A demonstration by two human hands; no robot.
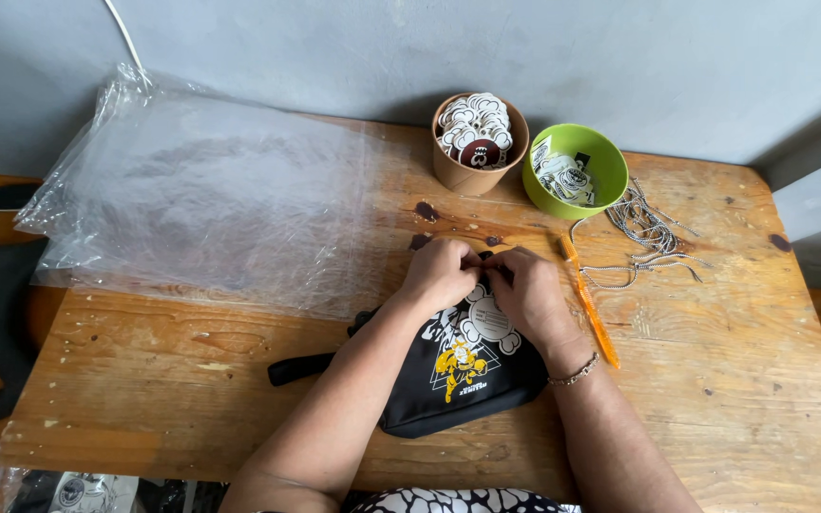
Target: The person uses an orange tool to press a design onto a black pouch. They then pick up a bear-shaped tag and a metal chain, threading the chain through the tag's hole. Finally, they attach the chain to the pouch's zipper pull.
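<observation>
A small black pouch [453,385] with a white and yellow print lies on the wooden table [734,380] in front of me, its strap sticking out to the left. A white flower-shaped tag [488,321] rests on its upper part. My left hand [439,274] and my right hand [527,290] meet at the pouch's top edge, fingers pinched together on something small there that I cannot make out. A bracelet circles my right wrist.
A brown paper cup [458,171] full of round tags and a green bowl [601,157] of tags stand at the back. Loose ball chains [643,233] lie to the right, an orange comb-like tool [593,318] beside my right hand. Clear plastic bags [201,199] cover the left.
</observation>
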